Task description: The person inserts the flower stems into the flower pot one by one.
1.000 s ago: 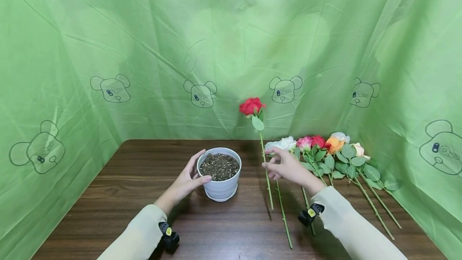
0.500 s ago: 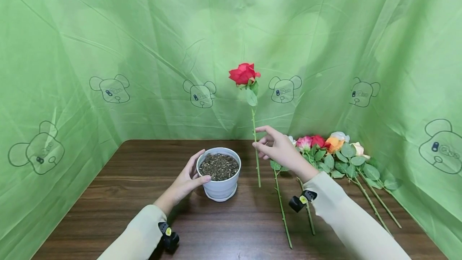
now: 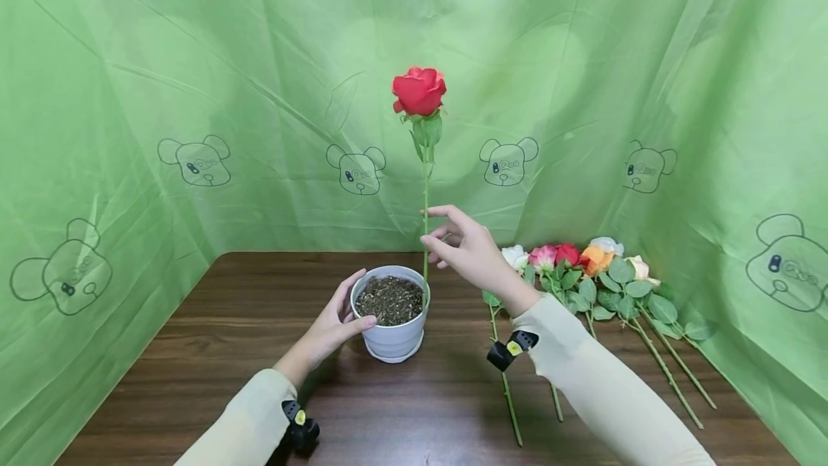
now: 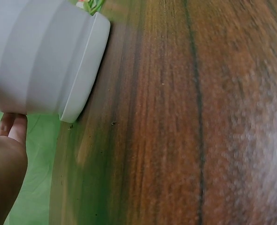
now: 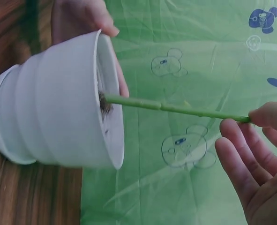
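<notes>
A red rose [image 3: 419, 92] stands nearly upright over the right side of a white flowerpot [image 3: 396, 342] filled with dark soil [image 3: 388, 300]. My right hand [image 3: 467, 249] pinches its green stem [image 5: 175, 108] between thumb and fingertips, well above the rim. In the right wrist view the stem's lower end meets the soil inside the pot. My left hand [image 3: 333, 326] grips the pot from the left, thumb over the front rim and fingers around the far side. From the left wrist, the hand's fingers [image 4: 17, 125] show against the pot wall.
At the right lie several loose flowers, among them a white one [image 3: 515, 257], a pink one [image 3: 542, 257] and an orange one [image 3: 596, 260], their stems pointing toward me. Green printed cloth [image 3: 272, 92] encloses the brown wooden table [image 3: 213, 351] behind and at the sides.
My right hand has carried the red rose left and up from beside the other flowers to the pot, and its stem end now meets the soil. My left hand has stayed on the pot.
</notes>
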The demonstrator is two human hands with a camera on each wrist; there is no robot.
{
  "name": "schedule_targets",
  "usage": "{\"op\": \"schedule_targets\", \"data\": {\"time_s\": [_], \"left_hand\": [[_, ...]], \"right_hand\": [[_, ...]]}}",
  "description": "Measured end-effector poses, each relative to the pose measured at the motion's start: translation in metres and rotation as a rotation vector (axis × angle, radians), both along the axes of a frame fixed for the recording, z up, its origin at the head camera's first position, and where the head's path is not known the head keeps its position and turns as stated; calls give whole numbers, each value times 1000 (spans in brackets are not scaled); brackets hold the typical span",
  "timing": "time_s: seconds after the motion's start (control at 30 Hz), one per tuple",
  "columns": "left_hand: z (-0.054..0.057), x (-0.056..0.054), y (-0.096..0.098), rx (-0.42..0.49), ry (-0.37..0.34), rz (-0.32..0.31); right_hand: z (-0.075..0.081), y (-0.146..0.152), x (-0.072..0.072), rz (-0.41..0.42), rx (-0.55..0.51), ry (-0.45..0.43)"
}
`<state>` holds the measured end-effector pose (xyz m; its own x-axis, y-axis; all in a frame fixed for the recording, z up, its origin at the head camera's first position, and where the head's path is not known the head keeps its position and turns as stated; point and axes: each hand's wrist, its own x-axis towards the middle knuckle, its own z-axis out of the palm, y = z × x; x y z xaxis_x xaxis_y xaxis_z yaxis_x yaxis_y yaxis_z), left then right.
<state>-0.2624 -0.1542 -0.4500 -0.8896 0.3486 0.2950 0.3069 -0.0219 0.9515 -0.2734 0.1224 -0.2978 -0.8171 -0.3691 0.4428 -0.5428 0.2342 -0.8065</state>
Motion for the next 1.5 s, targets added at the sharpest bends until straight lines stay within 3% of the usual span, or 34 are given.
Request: {"op": "schedule_targets", "data": {"time_s": [0.33,0.87,1.1,1.5], "left_hand": [[1,-2,0,8,0,-10],[-1,-3,-1,30,-5,-28],[-2,-3,-1,40,-12,-35],[-2,-2,-1,41,-2,-39]], "right_hand": [[2,-28,-4,29,-4,67],[-20,-64,-13,-22,65,229],[-30,-72,-16,-13,30,233],[-41,-80,-23,-46,84,211]]}}
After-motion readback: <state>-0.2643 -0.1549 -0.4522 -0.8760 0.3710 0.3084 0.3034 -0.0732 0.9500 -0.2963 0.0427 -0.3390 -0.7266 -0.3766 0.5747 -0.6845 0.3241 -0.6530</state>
